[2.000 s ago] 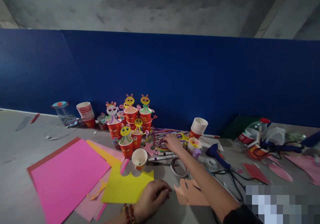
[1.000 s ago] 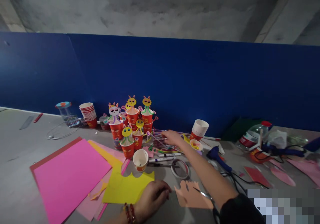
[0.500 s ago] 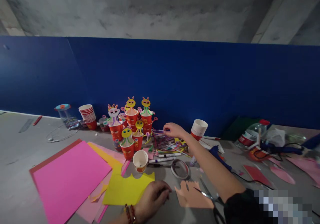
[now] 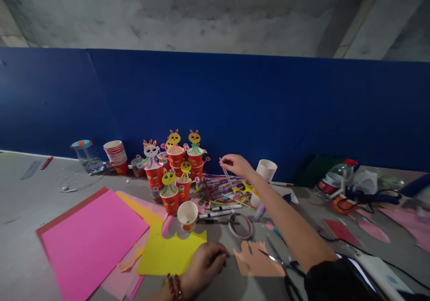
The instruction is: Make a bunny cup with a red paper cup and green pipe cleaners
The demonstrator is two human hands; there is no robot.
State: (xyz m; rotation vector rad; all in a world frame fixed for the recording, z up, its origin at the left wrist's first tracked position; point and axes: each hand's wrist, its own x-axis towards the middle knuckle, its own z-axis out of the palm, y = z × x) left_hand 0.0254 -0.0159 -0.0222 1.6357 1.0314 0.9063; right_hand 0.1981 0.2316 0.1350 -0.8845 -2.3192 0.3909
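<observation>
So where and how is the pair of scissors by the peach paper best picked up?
Probably by the black handles, coming from the person's near side: the scissors lie open, blades pointing away, one over the peach paper, handles toward the body near the right sleeve.

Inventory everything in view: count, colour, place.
panel: one, blue, behind
ruler: one, clear, far left
utility knife: one, red, left
lidded jar: one, clear, left
cup stacks: two, red-white, near panel
rabbit-topped cups: at least six, red, centre
open cup: one, pale inside, centre
markers: at least two, white, centre
tape roll: one, pale, centre
strip pile: uncountable, multicoloured, centre
bottle: one, clear, right
glue gun: at least one, blue, right
paper scraps: several, pink-red, right
pink sheet: one, pink, front left
yellow sheet: one, yellow, front centre
orange paper: one, orange, front centre
scissors: one, silver-black, over orange paper
pale strip: one, whitish, centre
left hand: one, red bracelet, front centre
right hand: one, black sleeve, pinching pale strip
</observation>
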